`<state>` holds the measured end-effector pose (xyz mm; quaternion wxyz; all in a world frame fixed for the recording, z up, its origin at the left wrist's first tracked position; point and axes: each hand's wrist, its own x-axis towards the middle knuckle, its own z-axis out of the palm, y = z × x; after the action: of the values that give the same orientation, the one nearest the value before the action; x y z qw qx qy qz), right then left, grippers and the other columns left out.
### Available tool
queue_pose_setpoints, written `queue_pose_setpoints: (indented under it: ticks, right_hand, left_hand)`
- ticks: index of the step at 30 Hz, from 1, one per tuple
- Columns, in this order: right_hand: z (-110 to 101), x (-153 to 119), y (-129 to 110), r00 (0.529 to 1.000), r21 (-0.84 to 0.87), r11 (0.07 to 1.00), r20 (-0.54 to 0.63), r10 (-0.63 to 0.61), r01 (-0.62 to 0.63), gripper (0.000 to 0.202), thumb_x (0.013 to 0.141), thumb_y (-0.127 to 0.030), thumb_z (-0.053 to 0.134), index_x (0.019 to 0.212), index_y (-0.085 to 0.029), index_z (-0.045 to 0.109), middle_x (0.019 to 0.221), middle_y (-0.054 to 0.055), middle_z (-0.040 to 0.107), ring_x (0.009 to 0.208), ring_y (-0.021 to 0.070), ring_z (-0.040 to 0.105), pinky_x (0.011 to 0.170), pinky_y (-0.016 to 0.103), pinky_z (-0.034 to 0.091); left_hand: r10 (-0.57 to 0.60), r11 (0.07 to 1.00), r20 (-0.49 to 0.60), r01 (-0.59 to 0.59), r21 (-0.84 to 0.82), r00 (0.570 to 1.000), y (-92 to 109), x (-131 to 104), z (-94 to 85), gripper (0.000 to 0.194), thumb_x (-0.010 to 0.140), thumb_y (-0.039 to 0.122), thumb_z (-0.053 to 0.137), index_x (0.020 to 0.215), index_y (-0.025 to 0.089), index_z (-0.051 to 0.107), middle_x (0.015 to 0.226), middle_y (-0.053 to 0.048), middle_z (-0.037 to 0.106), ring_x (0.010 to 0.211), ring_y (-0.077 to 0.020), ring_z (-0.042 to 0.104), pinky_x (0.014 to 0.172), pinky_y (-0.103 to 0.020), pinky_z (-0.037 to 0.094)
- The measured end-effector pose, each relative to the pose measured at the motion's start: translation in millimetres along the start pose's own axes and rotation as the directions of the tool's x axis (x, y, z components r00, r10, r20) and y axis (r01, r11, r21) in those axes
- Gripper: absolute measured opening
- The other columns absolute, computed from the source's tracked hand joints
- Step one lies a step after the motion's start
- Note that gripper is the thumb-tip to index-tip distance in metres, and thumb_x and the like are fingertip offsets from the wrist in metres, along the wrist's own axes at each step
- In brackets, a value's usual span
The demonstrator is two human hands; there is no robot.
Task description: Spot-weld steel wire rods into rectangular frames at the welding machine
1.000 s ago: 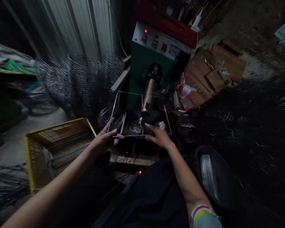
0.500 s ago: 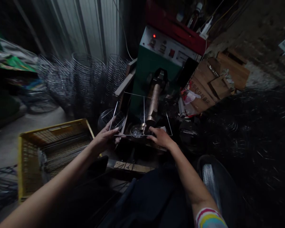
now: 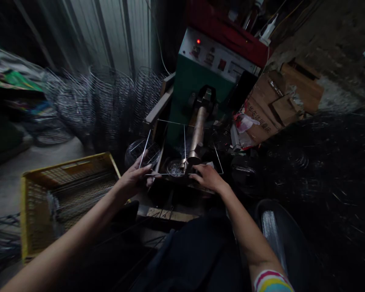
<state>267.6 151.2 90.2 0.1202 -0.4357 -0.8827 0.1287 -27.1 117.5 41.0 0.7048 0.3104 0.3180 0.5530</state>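
Observation:
A thin rectangular wire frame (image 3: 185, 142) with a middle bar lies level in front of the green machine (image 3: 185, 87). At its near left corner my left hand (image 3: 138, 174) is closed on the wire. My right hand (image 3: 206, 177) has its fingers at the near wire, right of the middle bar, just below the end of the copper-coloured rod (image 3: 198, 136). The middle bar meets the near wire beside a small metal tip under the rod. A round dish of small shiny pieces (image 3: 174, 168) sits under the frame between my hands.
A yellow crate (image 3: 69, 165) holding wire pieces stands at the left. Stacked wire rings (image 3: 109, 101) line the metal wall behind. Cardboard (image 3: 263, 109) lies right of the machine. A round wire item (image 3: 141, 153) is near my left hand. Dark wire heaps fill the right side.
The view has shifted slightly. Both hands keep nearly the same place on the wire frame, with the right hand a little further right in the picture.

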Motion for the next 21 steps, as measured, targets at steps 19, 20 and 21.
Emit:
queue_pose_setpoints:
  ticks: [19, 20, 21]
  right_hand:
    - [16.0, -75.3, 15.8, 0.704, 0.745, 0.529, -0.114, 0.701, -0.406, 0.038, 0.097, -0.049, 0.043, 0.106, -0.015, 0.053, 0.078, 0.008, 0.070, 0.050, 0.0165, 0.062, 0.038, 0.020, 0.043]
    - [25.0, -94.1, 6.1, 0.716, 0.782, 0.497, -0.095, 0.691, -0.376, 0.040, 0.094, -0.053, 0.045, 0.105, -0.016, 0.051, 0.074, 0.007, 0.069, 0.049, 0.0156, 0.061, 0.037, 0.018, 0.041]
    - [34.7, -116.3, -3.1, 0.736, 0.845, 0.432, -0.068, 0.673, -0.317, 0.043, 0.091, -0.058, 0.052, 0.104, -0.016, 0.050, 0.072, 0.005, 0.068, 0.048, 0.0148, 0.060, 0.037, 0.017, 0.040]
  left_hand:
    - [0.010, 0.990, 0.014, -0.012, 0.143, 1.000, -17.1, -62.8, -4.8, 0.087, 0.086, 0.020, 0.068, 0.157, 0.023, 0.019, 0.071, -0.002, 0.073, 0.054, -0.0174, 0.065, 0.051, -0.024, 0.050]
    - [-0.029, 0.984, -0.001, 0.029, 0.175, 1.000, -18.7, -81.8, -5.3, 0.087, 0.084, 0.024, 0.070, 0.156, 0.025, 0.021, 0.073, -0.001, 0.073, 0.058, -0.0191, 0.066, 0.054, -0.025, 0.051]
    - [-0.061, 0.976, -0.005, 0.061, 0.207, 0.998, -20.4, -100.4, -6.3, 0.090, 0.083, 0.029, 0.073, 0.156, 0.029, 0.021, 0.074, 0.000, 0.073, 0.061, -0.0204, 0.067, 0.056, -0.027, 0.052]
